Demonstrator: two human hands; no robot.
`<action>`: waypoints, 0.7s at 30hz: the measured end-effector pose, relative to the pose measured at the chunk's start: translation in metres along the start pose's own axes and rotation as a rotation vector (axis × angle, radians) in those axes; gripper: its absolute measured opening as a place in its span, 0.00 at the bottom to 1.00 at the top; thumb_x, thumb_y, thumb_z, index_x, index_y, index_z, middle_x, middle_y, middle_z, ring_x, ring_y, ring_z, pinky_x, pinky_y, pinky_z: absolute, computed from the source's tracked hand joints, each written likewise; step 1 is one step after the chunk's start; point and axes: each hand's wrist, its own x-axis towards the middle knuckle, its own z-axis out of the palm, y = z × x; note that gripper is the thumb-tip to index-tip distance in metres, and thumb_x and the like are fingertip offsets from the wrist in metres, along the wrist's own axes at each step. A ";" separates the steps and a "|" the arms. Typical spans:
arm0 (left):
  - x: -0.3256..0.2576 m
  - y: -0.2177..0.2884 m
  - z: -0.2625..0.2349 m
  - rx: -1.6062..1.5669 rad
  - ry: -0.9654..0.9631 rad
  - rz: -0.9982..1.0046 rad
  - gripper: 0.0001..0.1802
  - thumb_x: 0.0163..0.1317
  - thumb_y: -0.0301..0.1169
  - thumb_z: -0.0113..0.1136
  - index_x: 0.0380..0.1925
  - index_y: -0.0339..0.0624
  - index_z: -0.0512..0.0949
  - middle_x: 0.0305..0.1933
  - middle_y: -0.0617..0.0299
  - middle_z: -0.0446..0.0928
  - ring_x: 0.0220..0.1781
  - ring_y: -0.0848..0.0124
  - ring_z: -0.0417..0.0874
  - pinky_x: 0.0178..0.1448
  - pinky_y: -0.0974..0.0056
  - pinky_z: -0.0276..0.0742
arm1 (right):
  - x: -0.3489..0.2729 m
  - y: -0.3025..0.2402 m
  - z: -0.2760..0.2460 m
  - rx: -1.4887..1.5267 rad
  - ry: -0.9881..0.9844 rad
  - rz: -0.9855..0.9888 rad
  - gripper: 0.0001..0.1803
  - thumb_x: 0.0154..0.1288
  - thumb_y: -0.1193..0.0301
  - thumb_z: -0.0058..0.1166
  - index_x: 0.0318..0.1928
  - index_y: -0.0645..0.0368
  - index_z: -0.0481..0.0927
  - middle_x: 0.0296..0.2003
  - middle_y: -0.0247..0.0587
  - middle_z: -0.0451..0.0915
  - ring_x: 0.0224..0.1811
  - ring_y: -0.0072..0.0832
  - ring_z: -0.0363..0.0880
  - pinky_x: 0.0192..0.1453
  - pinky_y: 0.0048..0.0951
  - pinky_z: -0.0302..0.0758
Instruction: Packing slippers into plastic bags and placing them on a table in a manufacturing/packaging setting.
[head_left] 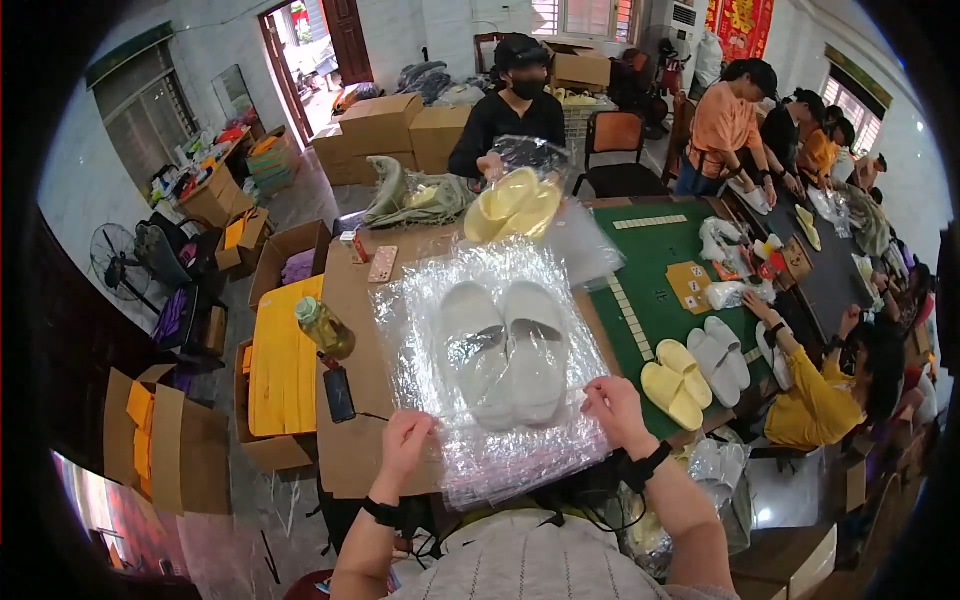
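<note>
A pair of pale grey-white slide slippers (538,365) lies side by side in a clear plastic bag (505,412) on the table in front of me. My left hand (408,440) pinches the near left corner of that bag. At its near right corner, my right hand (615,410) grips the plastic between thumb and fingers. The bag's near edge is stretched between both hands. Beneath it lies a stack of clear, shiny bags (520,482). Across the table, another person handles pale yellow slippers (515,205) in clear plastic.
Left of the bags are a green-tinted bottle (325,328), a black phone (339,394) and a pink patterned phone (383,264). To the right, yellow slippers (676,384) and grey slippers (719,360) lie on a green mat (655,270). A carton holds yellow packs (285,360). Several people work nearby.
</note>
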 end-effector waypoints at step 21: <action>-0.007 0.018 0.046 0.888 -0.288 0.370 0.34 0.69 0.52 0.53 0.75 0.66 0.63 0.82 0.61 0.56 0.82 0.56 0.55 0.80 0.33 0.42 | -0.001 0.012 0.036 -0.208 0.141 0.296 0.15 0.57 0.73 0.61 0.46 0.56 0.78 0.28 0.39 0.79 0.38 0.42 0.78 0.43 0.47 0.73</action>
